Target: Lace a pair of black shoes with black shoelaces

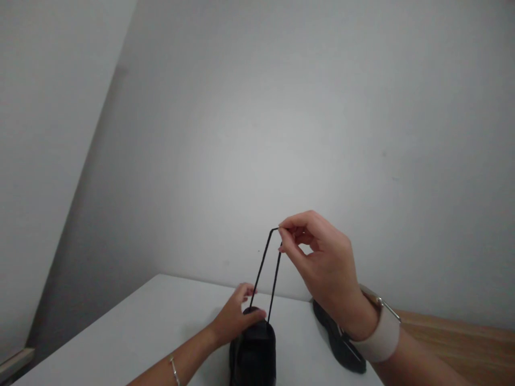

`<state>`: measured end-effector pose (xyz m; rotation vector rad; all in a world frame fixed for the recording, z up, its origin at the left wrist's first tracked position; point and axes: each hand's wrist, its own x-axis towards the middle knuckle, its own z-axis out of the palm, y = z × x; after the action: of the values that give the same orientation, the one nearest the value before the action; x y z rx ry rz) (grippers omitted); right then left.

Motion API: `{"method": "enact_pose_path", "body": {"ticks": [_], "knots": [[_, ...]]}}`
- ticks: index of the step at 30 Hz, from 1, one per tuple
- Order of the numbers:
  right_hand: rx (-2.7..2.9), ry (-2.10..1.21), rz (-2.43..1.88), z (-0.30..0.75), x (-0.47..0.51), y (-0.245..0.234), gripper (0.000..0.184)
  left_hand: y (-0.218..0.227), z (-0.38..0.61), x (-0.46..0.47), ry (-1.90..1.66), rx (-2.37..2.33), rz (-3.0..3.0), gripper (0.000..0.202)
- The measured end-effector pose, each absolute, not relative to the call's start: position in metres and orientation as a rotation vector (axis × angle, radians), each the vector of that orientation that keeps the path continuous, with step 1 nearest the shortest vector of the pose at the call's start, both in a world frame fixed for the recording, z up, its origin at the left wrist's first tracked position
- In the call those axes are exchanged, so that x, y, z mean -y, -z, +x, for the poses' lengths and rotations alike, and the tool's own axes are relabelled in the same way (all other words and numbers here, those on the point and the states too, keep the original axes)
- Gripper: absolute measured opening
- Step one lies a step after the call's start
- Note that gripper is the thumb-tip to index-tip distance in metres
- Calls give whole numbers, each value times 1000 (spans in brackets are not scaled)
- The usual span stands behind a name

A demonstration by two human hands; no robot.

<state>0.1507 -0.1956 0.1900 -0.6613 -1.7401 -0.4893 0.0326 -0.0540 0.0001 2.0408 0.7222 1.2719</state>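
Observation:
A black shoe (254, 354) stands on the white table (161, 321) near the bottom middle. My left hand (235, 319) rests on its front end, fingers curled over the top. My right hand (322, 268) is raised above the table and pinches both strands of the black shoelace (267, 273), pulled taut up from the shoe. A second black shoe (338, 338) lies on its side behind my right wrist, partly hidden by it. I wear a watch with a pale band on the right wrist and a thin bracelet on the left.
The table stands in a corner of plain white walls (257, 134). To the right of it a wooden surface (462, 343) shows. At the far lower left a pale ledge (16, 362) sticks out.

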Motion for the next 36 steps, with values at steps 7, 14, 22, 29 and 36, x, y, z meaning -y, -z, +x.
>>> {"method": "enact_pose_path", "body": {"ticks": [7,14,22,29,36], "knots": [[1637,230,-751,156,173,-192,4,-80,36,114,-1895,-610,2222,18],[1622,37,-765,151,173,-187,7,-124,50,124,-1626,-374,2033,30],[1219,-384,-614,198,133,-183,14,-134,28,88,-1627,-155,1455,34],[908,-887,-557,286,103,-142,31,-103,-37,36,-1780,-336,1276,34],[800,-521,-870,367,92,-60,34,-30,-103,5,-1849,-764,1254,50]]}}
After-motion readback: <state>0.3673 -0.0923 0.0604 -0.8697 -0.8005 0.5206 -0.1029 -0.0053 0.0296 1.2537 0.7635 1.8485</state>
